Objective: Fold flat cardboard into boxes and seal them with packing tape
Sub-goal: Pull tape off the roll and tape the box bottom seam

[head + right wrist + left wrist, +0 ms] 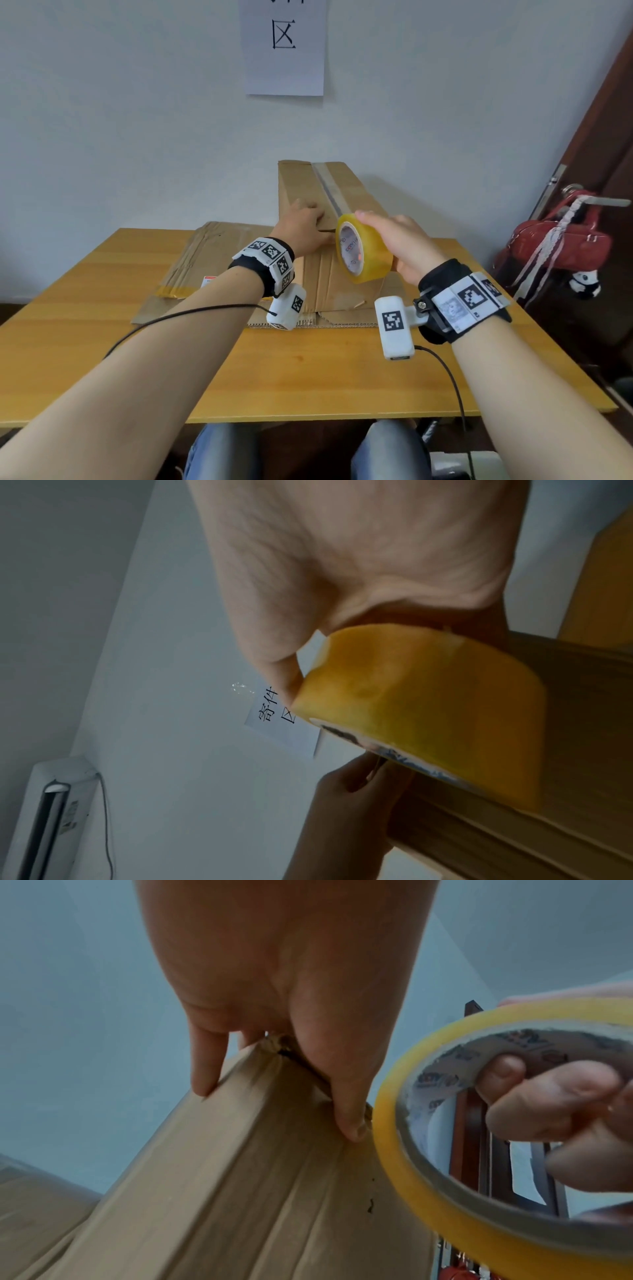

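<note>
A yellow wooden bench (291, 383) fills the lower part of the head view, set against a pale wall with a white paper sheet bearing black characters (284, 48) stuck to it. On the bench stands a tall brown cardboard box (322, 192), folded up and tilted, with a strip of clear tape (330, 186) running down the seam of its upper face; its bottom flaps splay out on the bench surface towards the person. To the box's left, a stack of flat brown cardboard sheets (202, 263) lies on the bench, touching or slipping under the box's base. Beyond the bench's right edge, a red handbag with white lace ribbon (561, 246) hangs from the handle of a dark wooden door (603, 144).

The left hand (303, 222) rests on the box's near upper edge; in the left wrist view its fingers (207, 1066) lie fairly straight, pressing down on the cardboard, with the thumb on the adjoining face, so the hand steadies the box without closing round it. The right hand (400, 240) holds a roll of yellowish clear packing tape with a white printed core (361, 253) in the air, just beside the left hand and in front of the box's seam. Its fingers (555, 1096) are curled through the core while the thumb lies over the outer rim, gripping the roll firmly.
</note>
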A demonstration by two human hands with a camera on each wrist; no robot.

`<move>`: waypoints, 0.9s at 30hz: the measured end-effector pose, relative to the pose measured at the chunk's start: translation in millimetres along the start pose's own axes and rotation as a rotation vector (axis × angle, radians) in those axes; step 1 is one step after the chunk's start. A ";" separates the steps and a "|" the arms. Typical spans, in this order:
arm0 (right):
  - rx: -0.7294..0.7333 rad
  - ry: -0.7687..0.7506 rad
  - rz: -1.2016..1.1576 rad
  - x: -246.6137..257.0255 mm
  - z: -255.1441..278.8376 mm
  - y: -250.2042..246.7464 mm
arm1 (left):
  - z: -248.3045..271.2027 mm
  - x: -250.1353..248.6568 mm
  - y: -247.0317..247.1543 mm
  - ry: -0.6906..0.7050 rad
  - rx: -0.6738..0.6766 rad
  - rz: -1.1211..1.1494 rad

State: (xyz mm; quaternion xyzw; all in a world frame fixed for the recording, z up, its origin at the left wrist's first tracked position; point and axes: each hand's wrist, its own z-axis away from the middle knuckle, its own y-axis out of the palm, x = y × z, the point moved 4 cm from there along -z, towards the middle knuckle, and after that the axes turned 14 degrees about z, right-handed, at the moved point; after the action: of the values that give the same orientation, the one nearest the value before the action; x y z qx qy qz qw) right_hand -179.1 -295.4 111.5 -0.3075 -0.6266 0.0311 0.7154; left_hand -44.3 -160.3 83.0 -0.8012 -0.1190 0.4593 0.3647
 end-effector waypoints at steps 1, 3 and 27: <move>-0.002 -0.006 0.003 1.8 0.5 0.7 | -0.4 1.7 2.6 0.008 0.013 -0.009; -0.006 -0.016 0.010 4.9 2.8 1.2 | -3.8 7.8 8.6 0.023 0.031 -0.053; -0.139 -0.075 0.058 -14.1 -7.3 -8.1 | -7.9 -7.3 5.2 0.088 0.063 -0.038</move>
State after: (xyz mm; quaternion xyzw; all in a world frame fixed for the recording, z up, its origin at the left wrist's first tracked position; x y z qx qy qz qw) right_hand -178.2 -311.0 102.8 -0.3731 -0.6444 0.0200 0.6672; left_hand -42.6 -171.5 86.6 -0.8064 -0.1035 0.4203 0.4030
